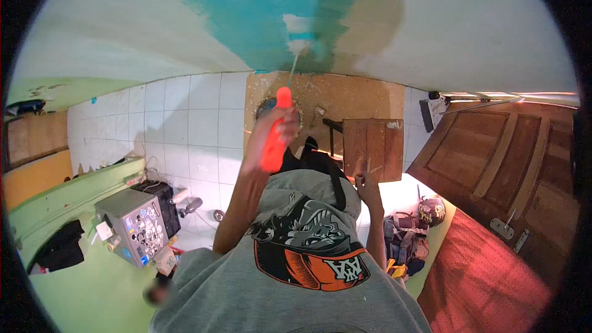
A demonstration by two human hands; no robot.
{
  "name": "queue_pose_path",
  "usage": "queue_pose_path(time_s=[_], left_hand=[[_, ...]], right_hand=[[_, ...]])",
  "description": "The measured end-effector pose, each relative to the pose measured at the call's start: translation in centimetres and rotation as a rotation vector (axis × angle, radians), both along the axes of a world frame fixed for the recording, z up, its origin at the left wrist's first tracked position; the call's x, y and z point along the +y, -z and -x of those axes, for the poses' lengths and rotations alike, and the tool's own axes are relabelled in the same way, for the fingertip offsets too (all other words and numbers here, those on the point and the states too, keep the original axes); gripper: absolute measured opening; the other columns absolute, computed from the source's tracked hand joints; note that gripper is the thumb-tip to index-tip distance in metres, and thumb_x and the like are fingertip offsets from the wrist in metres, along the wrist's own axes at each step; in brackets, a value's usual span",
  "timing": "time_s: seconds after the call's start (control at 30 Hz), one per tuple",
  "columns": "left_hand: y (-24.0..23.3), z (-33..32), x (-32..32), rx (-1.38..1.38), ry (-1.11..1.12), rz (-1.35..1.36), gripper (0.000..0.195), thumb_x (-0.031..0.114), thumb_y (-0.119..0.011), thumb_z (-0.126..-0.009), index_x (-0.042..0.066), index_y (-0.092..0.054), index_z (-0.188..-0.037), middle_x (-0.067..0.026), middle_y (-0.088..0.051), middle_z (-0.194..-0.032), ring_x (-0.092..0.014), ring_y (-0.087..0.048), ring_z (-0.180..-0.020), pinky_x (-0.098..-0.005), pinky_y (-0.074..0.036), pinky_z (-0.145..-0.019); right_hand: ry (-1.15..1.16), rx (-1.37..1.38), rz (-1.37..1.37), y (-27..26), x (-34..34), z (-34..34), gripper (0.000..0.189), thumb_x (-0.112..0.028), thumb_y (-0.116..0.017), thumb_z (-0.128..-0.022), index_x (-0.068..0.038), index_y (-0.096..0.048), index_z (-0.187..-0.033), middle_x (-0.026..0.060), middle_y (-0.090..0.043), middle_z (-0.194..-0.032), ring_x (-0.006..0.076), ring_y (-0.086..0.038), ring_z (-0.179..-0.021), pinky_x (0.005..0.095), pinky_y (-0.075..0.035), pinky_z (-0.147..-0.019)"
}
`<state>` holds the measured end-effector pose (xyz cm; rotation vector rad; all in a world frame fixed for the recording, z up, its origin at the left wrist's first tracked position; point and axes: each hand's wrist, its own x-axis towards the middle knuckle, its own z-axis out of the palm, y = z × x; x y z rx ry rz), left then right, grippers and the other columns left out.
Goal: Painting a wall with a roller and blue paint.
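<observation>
My left hand (287, 122), blurred by motion, grips the orange handle of a small paint roller (282, 134). Its thin metal rod rises to a pale roller head (298, 44) at the wall (259, 14), which bears a broad turquoise painted area over a pale surface. Under that hand, a round container (264, 105) on the floor is partly hidden. Low on my right side, my right hand (367, 187) is beside the edge of a wooden stool (373, 148). Thin pale shapes show by its fingers; whether they are held is unclear.
A brown sheet (323, 95) covers floor tiles (203, 125) along the wall. Right of me are a panelled wooden door (490, 162), a helmet (431, 210) and bags (407, 236). A sticker-covered refrigerator (134, 222) stands behind left, near a person's blurred head (158, 292).
</observation>
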<state>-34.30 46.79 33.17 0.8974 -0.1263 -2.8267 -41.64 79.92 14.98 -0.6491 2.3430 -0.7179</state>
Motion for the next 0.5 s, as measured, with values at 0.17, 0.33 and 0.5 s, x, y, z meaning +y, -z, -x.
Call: queue_pose_path(time_s=[0.17,0.33,0.5], left_hand=[[2.7,0.2,-0.3,-0.009,0.113,0.165,0.01,0.012,-0.051,-0.086,0.003,-0.046,-0.088,0.0025,-0.042,-0.066,-0.004,-0.037,-0.045,-0.0181,-0.031,-0.036],[-5.6,-7.8,0.7,-0.02,0.131,0.213,0.017,0.012,-0.048,-0.087,0.001,-0.048,-0.1,0.0002,-0.039,-0.063,-0.005,-0.036,-0.039,-0.0198,-0.035,-0.027],[0.3,-3.3,-0.8,-0.03,0.132,0.271,0.015,0.01,-0.049,-0.085,0.0,-0.048,-0.096,0.0001,-0.042,-0.067,-0.005,-0.037,-0.042,-0.0198,-0.033,-0.032]], right_hand=[[0.042,-0.062,-0.007,5.1,5.2,-2.9,0.022,-0.015,-0.048,-0.086,0.0,-0.058,-0.098,0.0165,-0.062,-0.084,0.0215,-0.062,-0.067,0.0309,-0.048,-0.06],[0.59,-0.59,-0.339,5.8,14.3,-10.0,0.022,-0.02,-0.052,-0.081,0.0,-0.059,-0.087,0.0124,-0.063,-0.066,0.0154,-0.059,-0.048,0.0272,-0.046,-0.041],[0.717,-0.73,-0.352,6.6,15.1,-10.7,0.025,-0.018,-0.05,-0.083,0.001,-0.057,-0.098,0.0127,-0.063,-0.072,0.0181,-0.061,-0.055,0.0288,-0.05,-0.046]])
